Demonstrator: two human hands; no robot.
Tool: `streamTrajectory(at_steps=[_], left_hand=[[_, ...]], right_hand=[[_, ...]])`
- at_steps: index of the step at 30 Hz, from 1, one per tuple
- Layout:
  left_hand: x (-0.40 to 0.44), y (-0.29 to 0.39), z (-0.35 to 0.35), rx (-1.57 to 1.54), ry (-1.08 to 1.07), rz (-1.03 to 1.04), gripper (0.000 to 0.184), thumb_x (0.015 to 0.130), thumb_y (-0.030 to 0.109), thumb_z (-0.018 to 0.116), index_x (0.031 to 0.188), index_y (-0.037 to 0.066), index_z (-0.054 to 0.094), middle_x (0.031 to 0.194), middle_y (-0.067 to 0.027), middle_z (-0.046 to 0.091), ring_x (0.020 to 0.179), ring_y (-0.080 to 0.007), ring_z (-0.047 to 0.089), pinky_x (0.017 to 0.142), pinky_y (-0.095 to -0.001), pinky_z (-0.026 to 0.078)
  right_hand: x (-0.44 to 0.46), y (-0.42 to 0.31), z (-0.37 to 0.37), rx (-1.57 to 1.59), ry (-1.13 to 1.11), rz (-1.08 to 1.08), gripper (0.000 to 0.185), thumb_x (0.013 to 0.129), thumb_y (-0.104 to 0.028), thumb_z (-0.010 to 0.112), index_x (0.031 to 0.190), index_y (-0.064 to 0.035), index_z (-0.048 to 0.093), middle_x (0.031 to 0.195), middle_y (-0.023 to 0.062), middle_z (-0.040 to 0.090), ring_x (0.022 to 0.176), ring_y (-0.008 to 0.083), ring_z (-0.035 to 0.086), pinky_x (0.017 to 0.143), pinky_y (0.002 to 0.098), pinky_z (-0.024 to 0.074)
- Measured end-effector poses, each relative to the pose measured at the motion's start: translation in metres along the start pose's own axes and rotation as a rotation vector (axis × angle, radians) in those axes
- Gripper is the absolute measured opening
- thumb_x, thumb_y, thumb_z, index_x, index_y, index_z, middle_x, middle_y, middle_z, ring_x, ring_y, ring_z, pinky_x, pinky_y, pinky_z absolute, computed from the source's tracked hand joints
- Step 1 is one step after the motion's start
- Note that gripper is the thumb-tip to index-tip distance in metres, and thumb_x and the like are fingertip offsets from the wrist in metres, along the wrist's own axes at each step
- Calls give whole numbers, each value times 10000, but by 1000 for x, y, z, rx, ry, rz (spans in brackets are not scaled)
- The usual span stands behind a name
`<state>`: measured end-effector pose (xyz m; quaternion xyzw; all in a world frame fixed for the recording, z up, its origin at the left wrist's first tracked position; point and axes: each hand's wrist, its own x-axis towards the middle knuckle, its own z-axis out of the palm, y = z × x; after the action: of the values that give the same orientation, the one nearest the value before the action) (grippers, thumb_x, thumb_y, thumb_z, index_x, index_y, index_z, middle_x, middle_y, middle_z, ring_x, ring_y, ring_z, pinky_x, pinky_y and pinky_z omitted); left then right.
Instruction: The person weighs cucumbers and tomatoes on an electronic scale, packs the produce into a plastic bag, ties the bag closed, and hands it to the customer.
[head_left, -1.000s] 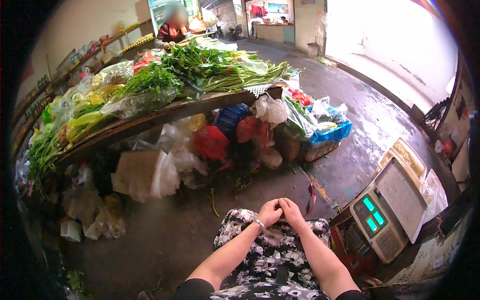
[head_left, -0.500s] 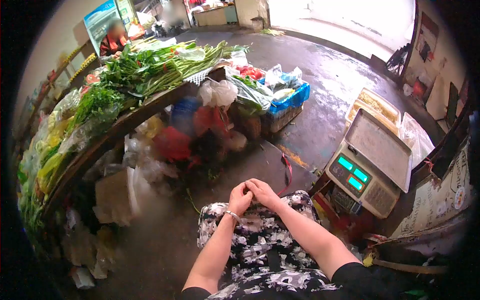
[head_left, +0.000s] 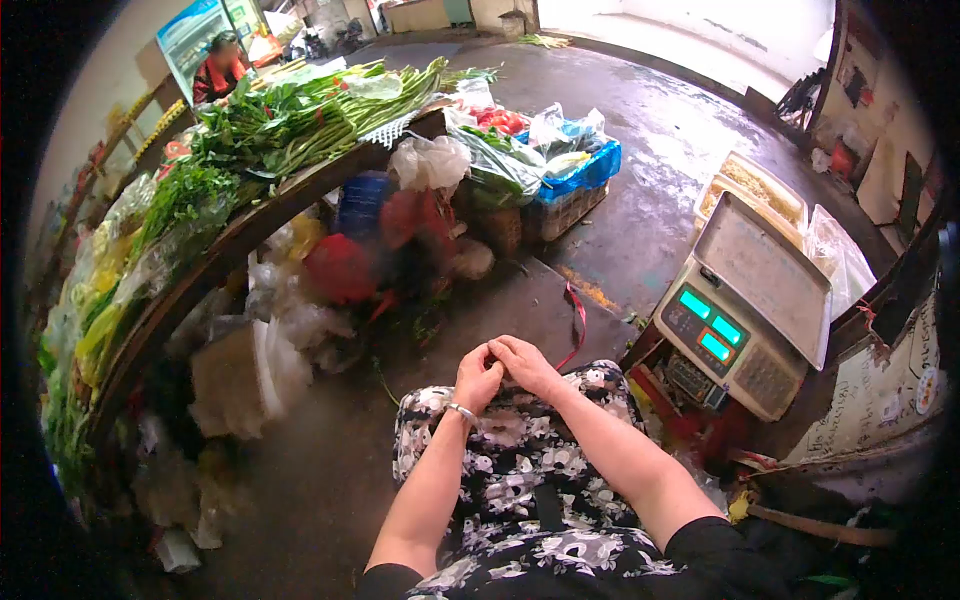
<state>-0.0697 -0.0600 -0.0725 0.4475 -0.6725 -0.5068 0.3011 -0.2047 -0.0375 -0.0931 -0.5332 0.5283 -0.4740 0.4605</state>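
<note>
My left hand [head_left: 478, 378] and my right hand [head_left: 525, 364] meet at the fingertips over my lap, on the black, white and grey floral cloth [head_left: 520, 450]. Both hands have curled fingers, turned inward toward each other. A small dark gap shows between them, and whether anything is held there is too small to tell. A silver bracelet [head_left: 462, 411] circles my left wrist. The weighing scale [head_left: 735, 330], with lit green displays and a metal tray, stands to the right of my right hand.
A long stall [head_left: 300, 180] heaped with leafy greens runs along the left, with bags beneath. A blue-lined crate [head_left: 580, 180] stands at its end. Noodle-like food fills tubs [head_left: 750, 195] behind the scale. A person [head_left: 220, 70] is behind the stall.
The view has turned right, so the stall and scale sit further left in the picture. My hands stay together over my lap, with little change in their pose.
</note>
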Motion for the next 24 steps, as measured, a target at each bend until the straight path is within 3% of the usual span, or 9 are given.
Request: streamTrajectory(at_steps=[1,14,16,17,19,20,22,24], left_hand=[[-1,2,0,-1,-3,-4,241,838,70,537,1051,-3,624,897,-12,641,820,-94,566,736,-252,468],[-2,11,2,-69,-19,-68,222,850,83,543,1040,5,627,886,-11,632,803,-98,559,715,-251,466],[-4,16,1,-42,-2,-62,222,847,79,542,1038,4,627,888,-11,631,812,-102,560,727,-254,466],[-6,19,1,-14,15,-56,222,844,74,541,1035,3,627,890,-11,631,821,-106,561,738,-256,466],[-2,7,2,-5,30,-14,215,832,67,547,1018,-6,626,855,-23,635,790,-112,572,720,-265,476],[-1,5,2,3,45,31,208,821,59,553,1002,-14,625,819,-35,639,758,-117,583,701,-274,486],[-1,2,3,-11,51,24,211,819,59,553,1004,-13,627,828,-39,645,767,-120,587,709,-276,486],[-1,4,3,-27,50,12,215,818,60,554,1006,-13,628,838,-43,651,776,-122,591,716,-278,486]], right_hand=[[0,2,0,16,10,3,310,990,-265,474,980,20,594,904,50,623,853,123,559,786,270,460],[-4,-11,-4,38,-23,76,330,998,-289,470,989,20,585,874,44,607,823,117,534,750,272,459],[0,-2,-2,-62,-1,21,398,971,-353,452,1034,15,591,977,175,648,914,295,618,793,361,466],[0,-3,-2,-61,-1,23,398,971,-353,452,1034,15,591,977,175,648,914,295,618,793,361,466],[-1,-6,-2,-36,12,-8,345,992,-302,477,979,27,581,862,55,604,816,130,538,755,284,459],[-1,-7,-2,-36,13,-5,345,992,-302,477,979,27,581,862,55,604,816,130,538,755,284,459],[-1,-8,-3,-80,-1,6,394,967,-348,454,1031,15,592,991,193,644,939,331,612,803,374,462],[-1,-8,-3,-74,5,-1,393,966,-350,456,1028,13,595,988,191,645,937,330,613,801,374,462]])
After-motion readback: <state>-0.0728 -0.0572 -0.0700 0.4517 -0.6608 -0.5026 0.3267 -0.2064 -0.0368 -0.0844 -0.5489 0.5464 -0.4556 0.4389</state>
